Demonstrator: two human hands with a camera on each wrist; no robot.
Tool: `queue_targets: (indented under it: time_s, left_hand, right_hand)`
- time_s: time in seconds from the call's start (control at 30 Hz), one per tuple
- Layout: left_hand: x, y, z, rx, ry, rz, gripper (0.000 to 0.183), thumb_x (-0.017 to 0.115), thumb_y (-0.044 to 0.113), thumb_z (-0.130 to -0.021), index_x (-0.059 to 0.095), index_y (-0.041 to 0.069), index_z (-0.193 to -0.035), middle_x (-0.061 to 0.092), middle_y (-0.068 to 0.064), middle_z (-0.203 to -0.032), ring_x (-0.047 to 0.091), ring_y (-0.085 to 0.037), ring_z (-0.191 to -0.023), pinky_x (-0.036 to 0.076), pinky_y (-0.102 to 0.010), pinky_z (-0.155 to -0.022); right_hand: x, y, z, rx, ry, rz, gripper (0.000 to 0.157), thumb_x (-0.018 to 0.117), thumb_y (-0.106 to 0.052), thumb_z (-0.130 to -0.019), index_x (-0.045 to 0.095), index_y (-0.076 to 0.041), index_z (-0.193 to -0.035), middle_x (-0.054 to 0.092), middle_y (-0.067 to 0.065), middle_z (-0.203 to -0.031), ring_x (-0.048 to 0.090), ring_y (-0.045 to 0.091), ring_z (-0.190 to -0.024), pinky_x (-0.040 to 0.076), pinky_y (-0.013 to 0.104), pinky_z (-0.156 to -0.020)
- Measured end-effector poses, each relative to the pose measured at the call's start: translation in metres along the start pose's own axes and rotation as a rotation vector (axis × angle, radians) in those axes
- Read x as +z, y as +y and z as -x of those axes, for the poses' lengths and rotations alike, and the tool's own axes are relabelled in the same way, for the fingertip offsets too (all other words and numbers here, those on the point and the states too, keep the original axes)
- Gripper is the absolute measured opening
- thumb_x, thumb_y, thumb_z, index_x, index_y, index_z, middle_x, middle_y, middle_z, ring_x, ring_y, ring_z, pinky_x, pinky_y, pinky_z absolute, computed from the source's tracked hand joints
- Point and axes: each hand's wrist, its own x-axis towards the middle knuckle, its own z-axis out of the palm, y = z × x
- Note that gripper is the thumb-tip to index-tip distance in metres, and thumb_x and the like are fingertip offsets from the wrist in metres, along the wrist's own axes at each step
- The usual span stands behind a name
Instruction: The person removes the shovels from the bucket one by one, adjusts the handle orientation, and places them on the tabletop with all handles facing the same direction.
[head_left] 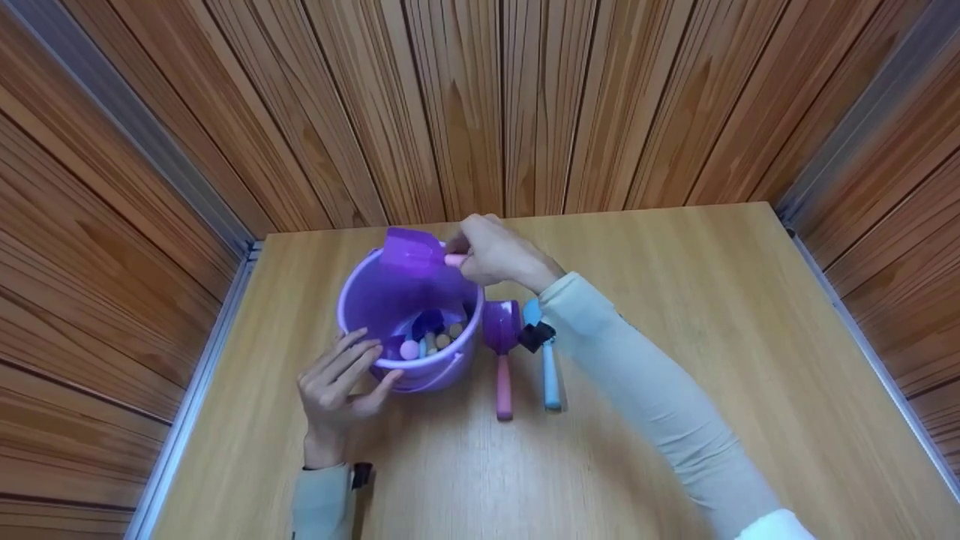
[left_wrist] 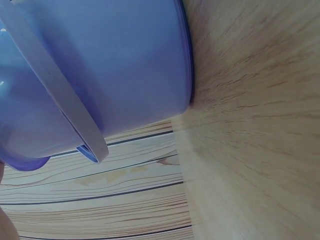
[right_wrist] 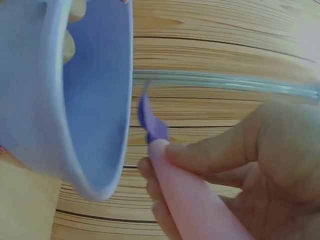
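A lilac bucket (head_left: 358, 300) stands upright on the table. My left hand (head_left: 337, 386) holds its near-left rim, fingertips over the edge and thumb on the outside. Above the bucket's far side, my right hand (head_left: 499, 251) grips a toy shovel by its pink handle (right_wrist: 192, 200). The shovel's purple blade (head_left: 411, 251) points left and overlaps the far rim in the head view. In the right wrist view, the blade is seen edge-on beside the bucket's mouth. Inside the bucket lie a pink ball (head_left: 409, 349), a dark blue piece (head_left: 428, 322) and several small tan pieces.
Right of the bucket, a purple scoop (head_left: 501, 328) with a pink handle lies on the table. Beside it is a light blue tool (head_left: 551, 379), partly hidden by the black wrist camera (head_left: 536, 337). Wood-panelled walls (head_left: 457, 112) bound the table at the back and sides.
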Motion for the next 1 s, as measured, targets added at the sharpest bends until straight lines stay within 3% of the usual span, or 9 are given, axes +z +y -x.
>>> queue_targets:
  time_s: [0.03, 0.1, 0.17, 0.23, 0.3, 0.37, 0.47, 1.0]
  left_hand:
    - [0.0, 0.0, -0.001, 0.005, 0.006, 0.003, 0.046, 0.087, 0.048, -0.088, 0.086, 0.003, -0.098, 0.083, -0.012, -0.097, 0.081, -0.038, -0.087, 0.065, -0.044, -0.094]
    - [0.0, -0.001, -0.002, 0.015, 0.016, 0.007, 0.045, 0.087, 0.047, -0.088, 0.085, 0.002, -0.096, 0.083, -0.013, -0.096, 0.081, -0.038, -0.085, 0.065, -0.044, -0.094]
    - [0.0, -0.001, -0.002, 0.023, 0.024, 0.014, 0.046, 0.087, 0.046, -0.089, 0.085, 0.0, -0.093, 0.083, -0.013, -0.095, 0.081, -0.039, -0.084, 0.065, -0.044, -0.096]
    - [0.0, -0.001, -0.002, 0.023, 0.024, 0.014, 0.047, 0.086, 0.047, -0.089, 0.085, 0.0, -0.093, 0.083, -0.013, -0.095, 0.081, -0.04, -0.084, 0.064, -0.042, -0.097]
    - [0.0, -0.001, -0.002, 0.02, 0.025, 0.013, 0.047, 0.086, 0.047, -0.089, 0.085, 0.001, -0.094, 0.083, -0.014, -0.095, 0.081, -0.04, -0.085, 0.063, -0.041, -0.098]
    - [0.0, -0.001, -0.002, 0.015, 0.024, 0.011, 0.047, 0.087, 0.048, -0.088, 0.085, 0.001, -0.095, 0.083, -0.014, -0.095, 0.081, -0.04, -0.085, 0.063, -0.041, -0.097]
    - [0.002, -0.001, 0.0, 0.005, 0.02, 0.007, 0.047, 0.087, 0.048, -0.088, 0.085, 0.002, -0.097, 0.083, -0.015, -0.095, 0.081, -0.039, -0.087, 0.064, -0.042, -0.095]
    - [0.002, 0.0, 0.002, -0.001, 0.006, 0.0, 0.048, 0.085, 0.05, -0.089, 0.085, 0.003, -0.099, 0.083, -0.015, -0.096, 0.081, -0.04, -0.088, 0.061, -0.04, -0.101]
  right_hand:
    - [-0.001, 0.002, 0.001, 0.014, 0.011, -0.027, 0.033, 0.066, -0.016, -0.106, 0.072, -0.006, -0.136, 0.075, 0.013, -0.129, 0.07, 0.021, -0.102, 0.063, 0.03, -0.083]
    - [-0.004, 0.007, 0.004, 0.043, 0.026, -0.068, 0.032, 0.069, -0.022, -0.105, 0.074, -0.01, -0.135, 0.076, 0.009, -0.123, 0.069, 0.017, -0.086, 0.061, 0.027, -0.07]
    - [-0.008, 0.011, 0.007, 0.075, 0.031, -0.107, 0.031, 0.071, -0.024, -0.105, 0.075, -0.014, -0.133, 0.076, 0.005, -0.118, 0.06, 0.014, -0.066, 0.051, 0.024, -0.053]
    - [-0.011, 0.017, 0.009, 0.103, 0.038, -0.14, 0.031, 0.072, -0.024, -0.104, 0.075, -0.017, -0.133, 0.076, 0.002, -0.116, 0.053, 0.013, -0.061, 0.044, 0.023, -0.046]
    - [-0.014, 0.023, 0.011, 0.121, 0.046, -0.176, 0.032, 0.075, -0.02, -0.101, 0.075, -0.017, -0.133, 0.075, 0.001, -0.118, 0.058, 0.014, -0.07, 0.049, 0.024, -0.054]
    - [-0.017, 0.031, 0.013, 0.13, 0.053, -0.213, 0.035, 0.077, -0.013, -0.098, 0.075, -0.015, -0.133, 0.075, 0.003, -0.121, 0.065, 0.02, -0.091, 0.059, 0.031, -0.072]
    - [-0.02, 0.046, 0.017, 0.143, 0.068, -0.269, 0.039, 0.079, -0.004, -0.094, 0.073, -0.01, -0.132, 0.074, 0.009, -0.124, 0.066, 0.029, -0.114, 0.061, 0.043, -0.095]
    - [-0.001, 0.118, 0.047, 0.232, 0.107, -0.495, 0.047, 0.079, -0.011, -0.095, 0.065, -0.005, -0.14, 0.064, 0.017, -0.129, 0.066, 0.031, -0.11, 0.063, 0.034, -0.085]
